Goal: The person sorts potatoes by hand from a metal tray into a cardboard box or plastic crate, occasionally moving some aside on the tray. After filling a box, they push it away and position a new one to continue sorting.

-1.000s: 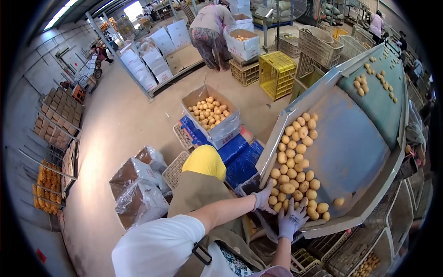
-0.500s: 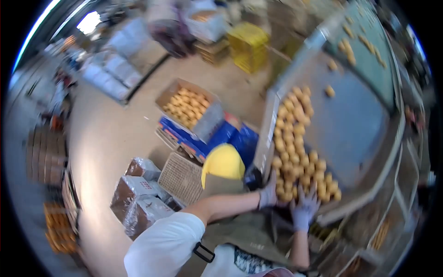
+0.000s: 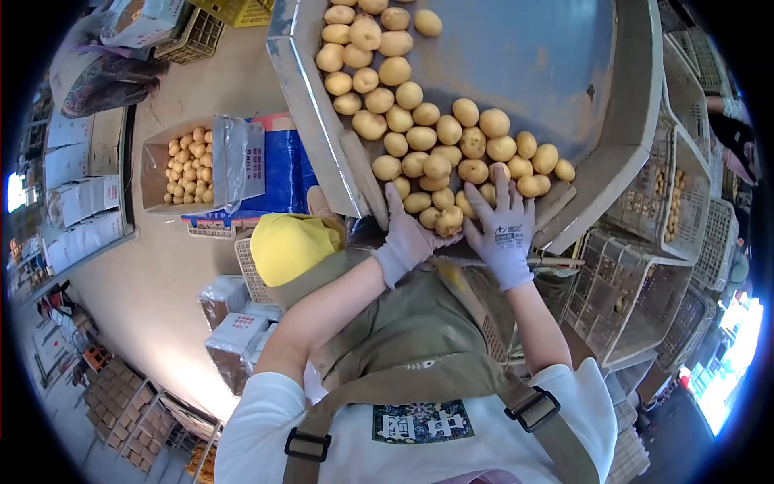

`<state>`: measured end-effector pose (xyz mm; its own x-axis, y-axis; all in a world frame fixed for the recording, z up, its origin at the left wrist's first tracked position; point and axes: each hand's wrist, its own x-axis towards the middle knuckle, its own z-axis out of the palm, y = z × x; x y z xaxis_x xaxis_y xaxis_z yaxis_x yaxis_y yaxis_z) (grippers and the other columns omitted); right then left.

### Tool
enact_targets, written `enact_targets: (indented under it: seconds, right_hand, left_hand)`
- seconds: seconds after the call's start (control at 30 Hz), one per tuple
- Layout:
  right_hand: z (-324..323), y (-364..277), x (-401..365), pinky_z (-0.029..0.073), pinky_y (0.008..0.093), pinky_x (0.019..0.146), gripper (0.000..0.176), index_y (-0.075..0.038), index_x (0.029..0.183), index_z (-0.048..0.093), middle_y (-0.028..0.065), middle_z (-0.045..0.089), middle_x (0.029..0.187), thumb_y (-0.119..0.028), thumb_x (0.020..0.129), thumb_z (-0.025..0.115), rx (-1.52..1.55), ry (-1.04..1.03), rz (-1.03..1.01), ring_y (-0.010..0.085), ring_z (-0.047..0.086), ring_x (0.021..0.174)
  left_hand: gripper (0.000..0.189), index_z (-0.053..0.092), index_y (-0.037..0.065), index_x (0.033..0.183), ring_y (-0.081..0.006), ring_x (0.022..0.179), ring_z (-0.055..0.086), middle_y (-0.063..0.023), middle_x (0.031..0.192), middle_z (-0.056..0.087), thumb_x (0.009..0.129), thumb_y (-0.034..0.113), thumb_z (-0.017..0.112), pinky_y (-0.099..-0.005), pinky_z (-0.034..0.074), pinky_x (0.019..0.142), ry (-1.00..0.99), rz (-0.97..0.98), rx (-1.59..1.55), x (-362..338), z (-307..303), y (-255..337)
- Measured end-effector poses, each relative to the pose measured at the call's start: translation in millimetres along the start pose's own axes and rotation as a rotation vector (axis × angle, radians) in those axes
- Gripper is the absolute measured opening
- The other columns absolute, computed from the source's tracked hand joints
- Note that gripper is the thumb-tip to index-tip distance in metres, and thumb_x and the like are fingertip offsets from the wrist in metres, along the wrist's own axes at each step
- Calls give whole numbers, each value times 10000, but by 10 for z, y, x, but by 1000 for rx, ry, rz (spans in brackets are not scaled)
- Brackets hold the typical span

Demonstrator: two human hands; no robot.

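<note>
Many round yellow potatoes (image 3: 424, 139) lie in a heap at the near end of a metal chute (image 3: 516, 64). My left hand (image 3: 409, 239), in a pale glove, rests at the heap's lower left edge, fingers spread and touching potatoes. At the lower right edge, my right hand (image 3: 505, 230) lies with gloved fingers apart against the potatoes, palm down. Several potatoes sit between the two hands. Neither hand is closed around one.
Left of the chute stands an open box of potatoes (image 3: 190, 165) over a blue box (image 3: 284, 171). A yellow cap (image 3: 292, 248) is close by my left arm. Plastic crates (image 3: 627, 298) are stacked at the right. Another person (image 3: 105, 77) stands at upper left.
The view has turned and moved closer, so the chute and potatoes look larger and nearer the centre. Both hands remain at the near edge of the heap, with fingers spread.
</note>
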<state>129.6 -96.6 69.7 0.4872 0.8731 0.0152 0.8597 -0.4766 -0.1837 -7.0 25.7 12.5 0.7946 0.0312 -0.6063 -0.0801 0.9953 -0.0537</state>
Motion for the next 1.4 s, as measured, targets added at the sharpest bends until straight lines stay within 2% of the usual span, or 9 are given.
enact_targets:
  seconds: [0.23,0.37,0.6,0.9,1.03,1.17,1.23,1.3,1.4]
  right_hand:
    - [-62,4,4,353,599,1055,533,-253,1278,654,134,491,1456,-315,757,749,58,47,-15,410,521,1205]
    - [-233,11,237,452,450,944,460,-160,1287,651,85,598,1348,-156,827,675,176,241,-76,309,596,1101]
    - [-204,-198,886,500,453,769,492,-202,1312,557,172,588,1111,-247,836,674,-8,-293,126,351,632,920]
    - [82,-58,764,545,446,749,488,-160,1315,503,149,639,1163,-288,877,675,305,-36,283,345,670,955]
    - [64,-57,749,542,445,787,532,-157,1320,516,132,636,1191,-320,850,703,304,-58,319,339,660,1002]
    - [146,-45,704,528,429,840,530,-111,1276,584,164,623,1119,-245,786,733,346,194,222,356,621,1032]
    - [-88,-135,577,520,360,822,529,-38,1293,569,135,611,1092,-143,796,715,571,149,223,258,611,953]
    - [-78,-58,435,524,320,831,513,3,1312,537,82,601,1118,-86,824,667,1215,105,318,173,595,978]
    - [-143,41,318,566,430,913,562,-31,1407,431,127,546,1278,-37,852,518,1952,37,448,227,633,1006]
  left_hand:
    - [1119,220,180,1573,-407,1435,335,-138,1606,262,764,950,295,-672,308,1104,95,-14,-45,0,86,-14]
    - [1130,219,162,1571,-405,1440,333,-133,1599,280,763,946,307,-682,327,1095,140,-12,16,-14,128,29]
    - [1126,260,153,1551,-381,1416,370,-127,1558,347,752,938,374,-707,349,1071,138,27,47,0,59,-23]
    - [1121,263,144,1551,-392,1411,391,-128,1579,330,760,930,383,-688,363,1061,179,-2,-21,24,-14,-28]
    - [1147,213,224,1575,-362,1463,290,-44,1612,276,713,953,421,-702,260,1102,182,35,-50,63,48,-124]
    - [1101,233,269,1569,-364,1442,324,-54,1601,305,724,957,388,-695,281,1083,86,44,17,20,28,-104]
    - [1092,304,228,1542,-361,1415,373,-73,1568,361,729,952,392,-690,360,1033,79,42,14,57,-147,-100]
    - [1080,324,223,1530,-350,1398,398,-80,1551,384,732,947,399,-685,370,1030,46,8,-2,31,-134,-83]
    - [1083,334,222,1522,-361,1369,431,-74,1536,402,727,956,385,-657,403,1027,41,18,15,53,-166,-106]
